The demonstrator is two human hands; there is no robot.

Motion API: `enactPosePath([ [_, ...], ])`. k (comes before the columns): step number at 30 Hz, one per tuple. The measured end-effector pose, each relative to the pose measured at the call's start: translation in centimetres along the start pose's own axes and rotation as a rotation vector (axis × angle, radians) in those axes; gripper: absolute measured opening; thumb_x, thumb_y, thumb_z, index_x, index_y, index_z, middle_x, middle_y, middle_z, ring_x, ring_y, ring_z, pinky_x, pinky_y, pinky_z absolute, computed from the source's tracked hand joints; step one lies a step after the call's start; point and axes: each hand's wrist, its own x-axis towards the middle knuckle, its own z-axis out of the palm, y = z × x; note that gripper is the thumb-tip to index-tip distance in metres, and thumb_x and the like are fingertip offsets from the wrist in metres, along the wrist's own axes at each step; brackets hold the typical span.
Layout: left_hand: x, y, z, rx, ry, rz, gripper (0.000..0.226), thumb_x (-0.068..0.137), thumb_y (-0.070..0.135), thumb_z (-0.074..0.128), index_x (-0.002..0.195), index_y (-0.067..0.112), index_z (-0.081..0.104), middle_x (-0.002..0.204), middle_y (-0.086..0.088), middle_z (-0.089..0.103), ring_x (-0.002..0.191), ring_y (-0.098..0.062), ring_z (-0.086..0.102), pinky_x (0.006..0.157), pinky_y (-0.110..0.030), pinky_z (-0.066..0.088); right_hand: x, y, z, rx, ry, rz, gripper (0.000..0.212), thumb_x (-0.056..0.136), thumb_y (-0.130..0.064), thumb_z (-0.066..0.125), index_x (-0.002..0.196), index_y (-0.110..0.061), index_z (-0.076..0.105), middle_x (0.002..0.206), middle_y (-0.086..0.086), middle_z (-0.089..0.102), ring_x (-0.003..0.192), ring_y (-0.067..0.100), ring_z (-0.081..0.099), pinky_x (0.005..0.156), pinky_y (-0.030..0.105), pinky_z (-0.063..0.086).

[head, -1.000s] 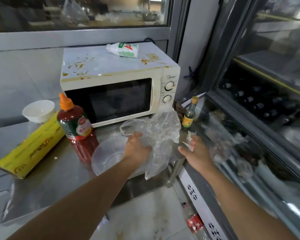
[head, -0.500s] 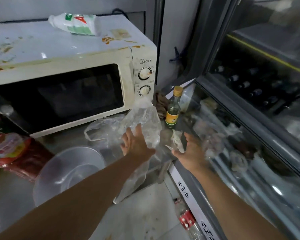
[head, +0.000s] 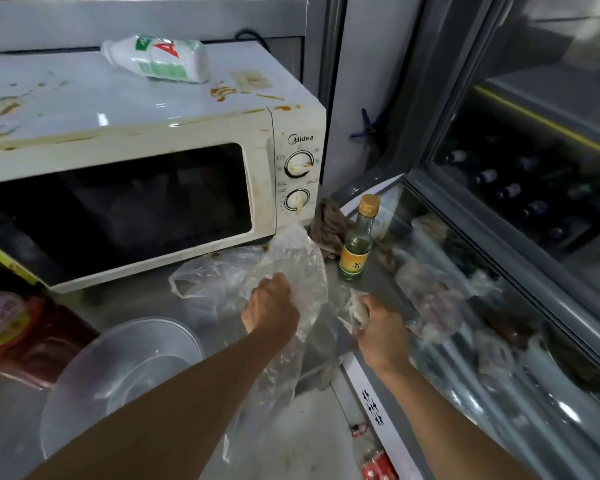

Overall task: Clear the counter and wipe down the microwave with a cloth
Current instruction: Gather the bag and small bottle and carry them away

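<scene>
**Microwave still stained; loose plastic being gathered off the bench**

The microwave (head: 146, 161) sits at the back of the steel bench (head: 136, 299), its top and front edge streaked with brownish spills. At the far left a red sauce bottle (head: 18, 327) lies or leans at the frame edge, its label too blurred to read. Just right of it a clear plastic bowl (head: 125, 372) rests near the bench's front edge; a sweeping forearm could likely knock it to the floor.

On the microwave's top lies a white bottle (head: 160, 58) on its side, with a red "A" on a green and white label; wiping around it might roll it off. The control panel reads "Midea".

The left hand (head: 271, 308) is clenched on a crumpled clear plastic bag (head: 291, 265), which trails down past the bench edge. Any residue inside may drip, and the trailing film could snag.

The right hand (head: 378, 323) is closed round a small whitish scrap (head: 357, 306). Just beyond stands a small glass bottle (head: 357, 244) with a yellow label, writing illegible; it looks tippy and close to both hands. A brown cloth (head: 328, 226) is bunched beside it, against the microwave's right corner.
</scene>
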Motion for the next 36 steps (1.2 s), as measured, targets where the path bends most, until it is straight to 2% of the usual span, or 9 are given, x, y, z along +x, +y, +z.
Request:
enactPosePath([
  [4, -0.5, -0.2, -2.3, -0.003, 0.021, 0.01, 0.025, 0.086, 0.0, 0.041, 0.103, 0.014, 0.051, 0.094, -0.007, 0.06, 0.091, -0.027, 0.059, 0.078, -0.041, 0.049, -0.2, -0.9, -1.0, 0.143, 0.053, 0.044, 0.032, 0.081, 0.003, 0.064, 0.111, -0.007, 0.064, 0.104, 0.015, 0.069, 0.096, 0.029, 0.065, 0.083, 0.034, 0.053],
  [12, -1.8, -0.2, -9.1, 0.055, 0.039, 0.133, 0.024, 0.086, 0.002, 0.041, 0.106, 0.013, 0.047, 0.103, -0.011, 0.061, 0.092, -0.029, 0.06, 0.069, -0.033, 0.045, -1.9, -4.9, -5.9, 0.259, 0.204, 0.034, 0.022, 0.085, 0.005, 0.054, 0.101, -0.002, 0.067, 0.098, 0.018, 0.069, 0.085, 0.029, 0.062, 0.07, 0.023, 0.04],
  [15, -3.0, 0.0, -12.6, -0.102, 0.094, 0.135, 0.025, 0.086, 0.001, 0.04, 0.105, 0.012, 0.051, 0.096, -0.012, 0.063, 0.091, -0.033, 0.061, 0.072, -0.036, 0.049, -2.7, -7.1, -8.0, 0.177, 0.251, -0.01, 0.023, 0.086, 0.001, 0.053, 0.105, 0.0, 0.066, 0.101, 0.023, 0.067, 0.095, 0.036, 0.061, 0.08, 0.034, 0.042],
  [18, -4.1, -0.2, -15.8, -0.273, 0.14, 0.189, 0.012, 0.087, 0.002, 0.04, 0.086, 0.012, 0.046, 0.074, -0.008, 0.055, 0.067, -0.03, 0.052, 0.058, -0.034, 0.042, -3.8, -9.6, -9.9, 0.198, 0.301, -0.019, 0.023, 0.086, 0.0, 0.053, 0.106, 0.0, 0.065, 0.102, 0.023, 0.067, 0.095, 0.037, 0.062, 0.085, 0.04, 0.046],
  [21, -5.2, -0.3, -18.9, -0.357, 0.184, 0.224, 0.019, 0.087, 0.0, 0.041, 0.075, 0.014, 0.039, 0.061, 0.0, 0.044, 0.052, -0.019, 0.039, 0.051, -0.029, 0.033, -4.9, -11.8, -11.5, 0.296, 0.329, -0.006, 0.022, 0.086, 0.0, 0.054, 0.105, -0.004, 0.065, 0.097, 0.019, 0.068, 0.091, 0.033, 0.062, 0.078, 0.032, 0.046],
  [23, -5.8, -0.3, -21.0, -0.392, 0.205, 0.256, 0.024, 0.087, 0.0, 0.041, 0.071, 0.016, 0.037, 0.061, -0.001, 0.045, 0.053, -0.02, 0.039, 0.052, -0.03, 0.034, -5.5, -13.3, -12.5, 0.326, 0.336, -0.026, 0.02, 0.084, 0.001, 0.053, 0.101, -0.004, 0.063, 0.093, 0.016, 0.066, 0.089, 0.032, 0.061, 0.074, 0.03, 0.043],
  [28, -6.6, -0.3, -25.2, -0.391, 0.226, 0.318, 0.012, 0.085, 0.001, 0.04, 0.079, 0.012, 0.041, 0.072, -0.01, 0.053, 0.067, -0.03, 0.046, 0.056, -0.033, 0.034, -6.6, -17.5, -15.1, 0.483, 0.439, -0.033, 0.015, 0.08, 0.002, 0.055, 0.09, -0.001, 0.065, 0.087, 0.014, 0.068, 0.077, 0.025, 0.053, 0.064, 0.029, 0.032],
  [31, -7.2, -0.5, -26.7, -0.391, 0.221, 0.349, 0.017, 0.086, 0.0, 0.04, 0.075, 0.012, 0.035, 0.072, -0.011, 0.048, 0.066, -0.028, 0.041, 0.055, -0.033, 0.032, -7.4, -19.8, -16.5, 0.61, 0.475, -0.027, 0.009, 0.08, -0.008, 0.058, 0.084, -0.009, 0.066, 0.082, 0.009, 0.068, 0.077, 0.025, 0.059, 0.067, 0.033, 0.045],
  [36, -8.0, -0.3, -28.7, -0.39, 0.233, 0.385, 0.019, 0.087, -0.001, 0.041, 0.075, 0.012, 0.035, 0.065, -0.003, 0.043, 0.058, -0.02, 0.036, 0.05, -0.031, 0.029, -9.1, -23.2, -18.9, 0.757, 0.549, -0.103, 0.004, 0.078, -0.013, 0.065, 0.077, -0.016, 0.068, 0.089, 0.005, 0.063, 0.08, 0.019, 0.058, 0.076, 0.034, 0.047],
])
